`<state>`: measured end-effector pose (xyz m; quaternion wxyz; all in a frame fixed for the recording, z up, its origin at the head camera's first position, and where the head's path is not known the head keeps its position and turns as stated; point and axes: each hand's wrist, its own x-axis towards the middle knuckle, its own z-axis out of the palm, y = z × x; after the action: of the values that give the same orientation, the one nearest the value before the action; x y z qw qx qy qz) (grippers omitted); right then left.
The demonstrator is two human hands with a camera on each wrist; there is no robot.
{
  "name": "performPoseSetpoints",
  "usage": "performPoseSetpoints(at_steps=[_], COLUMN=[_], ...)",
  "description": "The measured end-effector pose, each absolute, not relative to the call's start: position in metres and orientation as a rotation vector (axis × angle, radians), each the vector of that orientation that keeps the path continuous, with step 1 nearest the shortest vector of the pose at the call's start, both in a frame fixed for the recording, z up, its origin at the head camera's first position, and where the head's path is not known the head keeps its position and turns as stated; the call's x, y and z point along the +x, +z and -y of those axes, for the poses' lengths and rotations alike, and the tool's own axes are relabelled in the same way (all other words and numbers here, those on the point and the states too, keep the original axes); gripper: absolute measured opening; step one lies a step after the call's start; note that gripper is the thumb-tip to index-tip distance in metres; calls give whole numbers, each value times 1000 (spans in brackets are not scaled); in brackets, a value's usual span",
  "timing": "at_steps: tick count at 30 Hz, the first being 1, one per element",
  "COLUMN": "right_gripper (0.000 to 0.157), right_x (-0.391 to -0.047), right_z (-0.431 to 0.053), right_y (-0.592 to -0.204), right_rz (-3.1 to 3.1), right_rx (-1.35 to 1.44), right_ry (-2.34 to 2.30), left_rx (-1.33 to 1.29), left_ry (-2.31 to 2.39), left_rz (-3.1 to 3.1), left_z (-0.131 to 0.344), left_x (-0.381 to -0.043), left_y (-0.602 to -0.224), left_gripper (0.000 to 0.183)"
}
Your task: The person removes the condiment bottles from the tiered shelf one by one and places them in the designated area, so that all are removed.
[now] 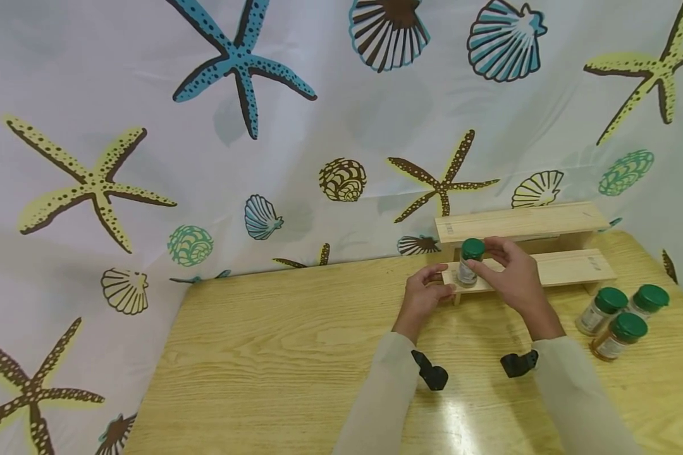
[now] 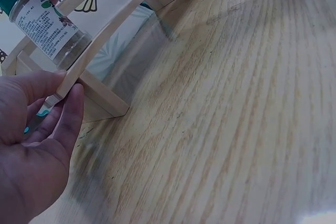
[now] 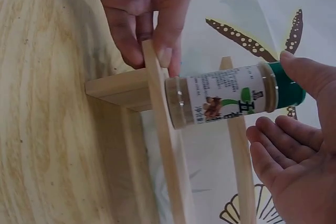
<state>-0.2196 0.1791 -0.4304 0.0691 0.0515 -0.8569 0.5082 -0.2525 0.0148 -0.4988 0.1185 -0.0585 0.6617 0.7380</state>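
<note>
A spice jar (image 1: 467, 268) with a green lid and a printed label stands on the lower tier of a light wooden two-tier rack (image 1: 569, 268), near its left end. My right hand (image 1: 512, 275) is at the jar, with the thumb against the green lid (image 3: 287, 85). In the right wrist view, the fingers (image 3: 270, 156) of that hand spread apart from the jar. My left hand (image 1: 424, 294) pinches the left end of the lower board (image 2: 100, 43) between thumb and fingers, just beside the jar's base.
Three more green-lidded spice jars (image 1: 617, 327) stand close together on the wooden table (image 1: 262, 347), right of the rack. The rack's upper board (image 1: 523, 222) sits behind and above the lower one. A cloth (image 1: 296, 126) printed with starfish and shells hangs behind the table.
</note>
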Motion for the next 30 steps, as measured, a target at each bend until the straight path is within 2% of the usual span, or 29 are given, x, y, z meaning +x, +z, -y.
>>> performPoseSetpoints(at_steps=[10,30], right_gripper=[55,51], right_x=[-225,-224], right_z=[-175,-176], right_y=[-442,-441], right_rz=[2564,2501], right_rx=[152,141], right_ry=[1561,1556], left_rx=[-158,-156], left_ry=[2155,2160], left_rz=[-1946,-1938], left_z=[-16,-16], left_x=[-252,-253], left_y=[-499,-498], left_gripper=[41,41])
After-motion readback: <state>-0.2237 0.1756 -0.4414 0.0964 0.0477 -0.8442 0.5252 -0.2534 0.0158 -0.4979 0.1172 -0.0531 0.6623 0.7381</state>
